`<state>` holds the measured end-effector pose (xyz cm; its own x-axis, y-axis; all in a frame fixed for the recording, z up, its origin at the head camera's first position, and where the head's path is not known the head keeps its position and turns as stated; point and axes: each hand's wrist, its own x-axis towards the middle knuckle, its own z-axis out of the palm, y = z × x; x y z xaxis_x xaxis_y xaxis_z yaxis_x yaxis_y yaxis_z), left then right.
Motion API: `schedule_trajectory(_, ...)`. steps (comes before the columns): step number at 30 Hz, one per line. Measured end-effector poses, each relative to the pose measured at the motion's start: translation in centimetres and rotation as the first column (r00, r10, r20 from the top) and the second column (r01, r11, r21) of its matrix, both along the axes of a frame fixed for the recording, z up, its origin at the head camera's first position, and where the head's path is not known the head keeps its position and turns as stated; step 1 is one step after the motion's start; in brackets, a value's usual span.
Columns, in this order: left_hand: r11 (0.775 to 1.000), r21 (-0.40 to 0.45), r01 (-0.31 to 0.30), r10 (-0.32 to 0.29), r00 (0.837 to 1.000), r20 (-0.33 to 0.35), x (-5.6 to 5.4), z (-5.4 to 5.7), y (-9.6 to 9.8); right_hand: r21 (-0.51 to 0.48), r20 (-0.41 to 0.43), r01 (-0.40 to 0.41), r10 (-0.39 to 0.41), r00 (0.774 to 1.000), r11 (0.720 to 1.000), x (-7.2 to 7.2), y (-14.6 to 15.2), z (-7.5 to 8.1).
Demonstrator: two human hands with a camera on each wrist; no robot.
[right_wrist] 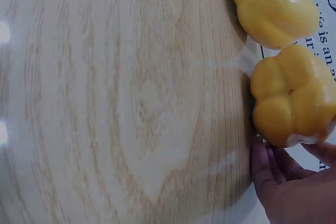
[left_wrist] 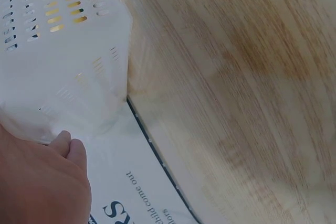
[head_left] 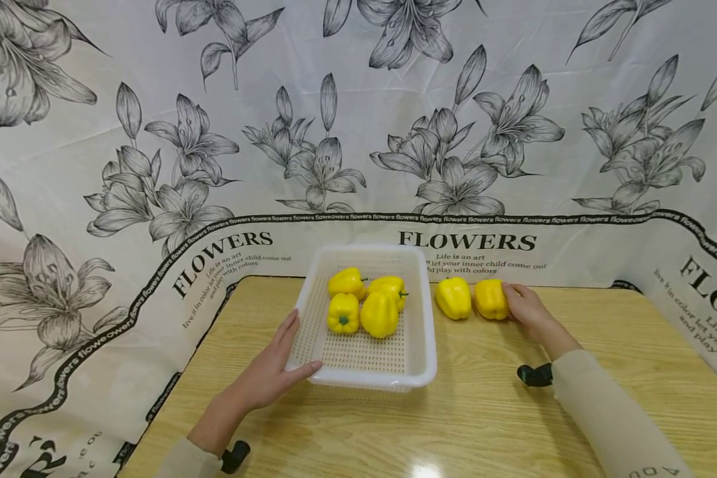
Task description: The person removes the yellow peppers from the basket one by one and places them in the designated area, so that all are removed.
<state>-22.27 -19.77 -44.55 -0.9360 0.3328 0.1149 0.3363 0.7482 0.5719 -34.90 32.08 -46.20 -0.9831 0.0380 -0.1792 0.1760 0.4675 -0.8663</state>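
A white plastic basket (head_left: 364, 380) with perforated sides stands on the table. My left hand (head_left: 270, 372) holds it at the near left corner, thumb against the front rim and fingers along the left side. Inside the basket lie several yellow bell peppers (head_left: 379, 315). To the right of the basket, another yellow bell pepper (head_left: 453, 299) rests on the wood. Beside it is one more yellow bell pepper (head_left: 491, 299), its right side touched by the fingers of my right hand (head_left: 532, 312). The right wrist view shows those fingers against this pepper (right_wrist: 294, 95), not wrapped round it.
The light wooden table (head_left: 484, 411) meets a flower-printed cloth (head_left: 346, 172) at its back and left edges. Both wrists carry small black devices, such as the one (head_left: 534, 375) under the right sleeve.
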Motion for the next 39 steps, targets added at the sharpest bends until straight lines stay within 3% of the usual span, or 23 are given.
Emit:
schedule_trajectory(12, 1.0, 0.001, -0.002, 0.002, 1.0, 0.01, 0.1, 0.0, 0.0, 0.002, -0.002, 0.003, -0.003, 1.0, 1.0, 0.2, 0.0, 0.0)
schedule_trajectory(20, 1.0, 0.0, 0.0, 0.0, 1.0, 0.001, 0.1, -0.1, 0.0, 0.016, -0.028, -0.046, 0.046, 0.999, 0.999, 0.9, 0.1, 0.8)
schedule_trajectory(24, 1.0, -0.001, 0.001, -0.001, 1.0, -0.005, 0.0, 0.0, 0.0, 0.093, -0.055, -0.082, 0.087, 0.995, 0.992, 1.4, 0.4, 1.3)
schedule_trajectory(30, 1.0, 0.002, -0.001, 0.001, 1.0, 0.003, 0.1, 0.1, 0.0, 0.256, -0.067, -0.14, 0.162, 0.984, 0.956, 2.6, 1.0, 2.7)
schedule_trajectory(39, 1.0, -0.011, -0.005, 0.005, 1.0, 0.022, 0.0, 0.1, 0.0, 0.34, -0.109, -0.174, 0.222, 0.969, 0.924, 4.1, 1.2, 4.8)
